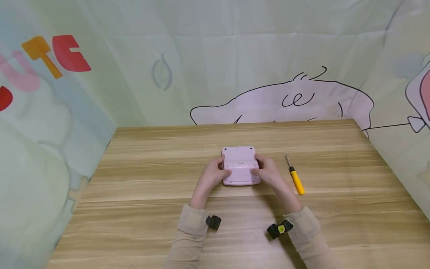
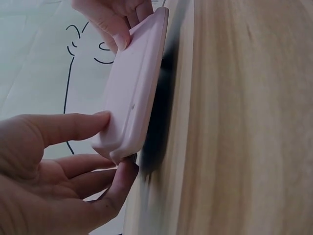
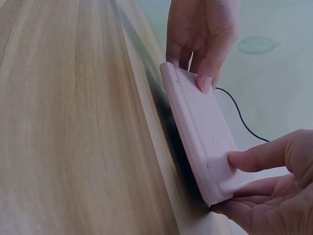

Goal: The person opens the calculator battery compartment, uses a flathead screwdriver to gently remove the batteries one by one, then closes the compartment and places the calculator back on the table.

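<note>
A pink desk calculator [image 1: 240,176] is held with its back facing up, with dark spots at its corners. My left hand [image 1: 212,174] grips its left side, and my right hand [image 1: 270,173] grips the right side. In the left wrist view the left thumb presses on the pink back [image 2: 129,90] while the other fingers curl under the edge. The right wrist view shows the right thumb likewise on top of the casing [image 3: 208,132], with fingers underneath. The calculator is tilted close over the table, a dark shadow below it. Its front is hidden.
A screwdriver [image 1: 297,182] with a yellow handle lies on the wooden table [image 1: 141,194], right of the right hand, its tip pointing away. Printed cloth [image 1: 215,74] hangs behind the table and along its sides. Each wrist wears a small black camera.
</note>
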A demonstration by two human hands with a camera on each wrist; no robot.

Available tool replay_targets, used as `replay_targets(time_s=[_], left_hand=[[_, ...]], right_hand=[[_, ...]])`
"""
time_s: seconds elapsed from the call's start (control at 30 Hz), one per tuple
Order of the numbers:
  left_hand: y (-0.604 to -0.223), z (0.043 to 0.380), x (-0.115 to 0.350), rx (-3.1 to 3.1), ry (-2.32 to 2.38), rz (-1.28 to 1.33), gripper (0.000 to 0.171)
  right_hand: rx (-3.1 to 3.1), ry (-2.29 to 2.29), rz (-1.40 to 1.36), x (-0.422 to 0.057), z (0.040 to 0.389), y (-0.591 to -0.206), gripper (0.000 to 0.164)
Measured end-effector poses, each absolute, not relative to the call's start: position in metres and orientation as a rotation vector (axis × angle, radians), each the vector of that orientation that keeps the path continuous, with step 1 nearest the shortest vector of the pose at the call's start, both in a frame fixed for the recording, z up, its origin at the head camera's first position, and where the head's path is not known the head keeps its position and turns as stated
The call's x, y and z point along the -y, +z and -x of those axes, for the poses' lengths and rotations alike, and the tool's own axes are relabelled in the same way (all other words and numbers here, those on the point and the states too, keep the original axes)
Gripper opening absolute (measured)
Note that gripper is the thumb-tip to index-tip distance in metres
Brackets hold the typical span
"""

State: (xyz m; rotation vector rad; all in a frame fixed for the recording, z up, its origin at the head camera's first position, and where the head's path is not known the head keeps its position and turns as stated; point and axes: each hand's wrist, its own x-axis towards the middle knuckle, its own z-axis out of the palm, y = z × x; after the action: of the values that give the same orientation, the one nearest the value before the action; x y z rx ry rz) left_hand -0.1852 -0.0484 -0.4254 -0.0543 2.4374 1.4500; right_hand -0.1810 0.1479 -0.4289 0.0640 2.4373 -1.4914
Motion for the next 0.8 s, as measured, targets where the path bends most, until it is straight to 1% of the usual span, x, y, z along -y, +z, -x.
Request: replay_targets(time_s=[0.57, 0.8], left_hand=[[-0.4305, 0.1860, 0.0463, -2.518, 1.398, -0.018, 0.061], [-0.4300, 0.1856, 0.0449, -2.504, 1.412, 0.010, 0.060]], right_hand=[[-2.468, -1.477, -0.080, -0.1470, 0.1803, -0.4344, 0.066], [-2.500, -1.486, -0.076, -0.1455, 0.1801, -0.4379, 0.065]])
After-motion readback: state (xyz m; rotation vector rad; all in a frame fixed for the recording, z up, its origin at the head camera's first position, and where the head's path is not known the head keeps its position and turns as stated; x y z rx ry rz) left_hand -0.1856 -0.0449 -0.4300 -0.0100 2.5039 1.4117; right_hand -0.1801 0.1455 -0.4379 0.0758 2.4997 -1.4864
